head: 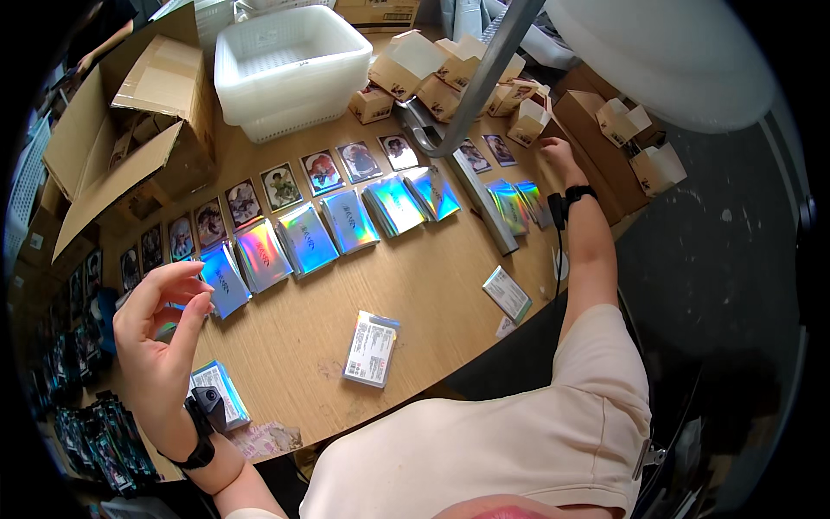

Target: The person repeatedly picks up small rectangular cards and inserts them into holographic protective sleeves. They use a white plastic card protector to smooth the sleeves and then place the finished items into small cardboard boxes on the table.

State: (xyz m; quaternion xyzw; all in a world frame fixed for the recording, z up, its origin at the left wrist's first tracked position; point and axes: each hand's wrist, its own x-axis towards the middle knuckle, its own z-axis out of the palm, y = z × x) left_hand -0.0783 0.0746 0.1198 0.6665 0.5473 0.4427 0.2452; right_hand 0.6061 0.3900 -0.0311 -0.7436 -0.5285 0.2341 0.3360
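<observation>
My left hand [162, 324] is raised over the table's left side, thumb and fingertips apart, with nothing seen between them. Beneath its wrist lies a stack of packets [227, 389] with printed white labels. My right hand [559, 156] reaches to the far right, beside a small open cardboard box [529, 122] and a large carton. Whether its fingers touch either cannot be made out. Before me lies a label-side-up packet stack [371, 349], with another labelled stack [507, 294] farther right. Holographic packet stacks [350, 221] form a row, below a row of illustrated cards [321, 172].
A grey metal lamp arm and bar [483, 201] cross the card row. Stacked white plastic baskets [292, 78] and an open carton [130, 143] stand at the back left. Small open boxes [447, 84] crowd the back. Dark packets [107, 441] are piled at left.
</observation>
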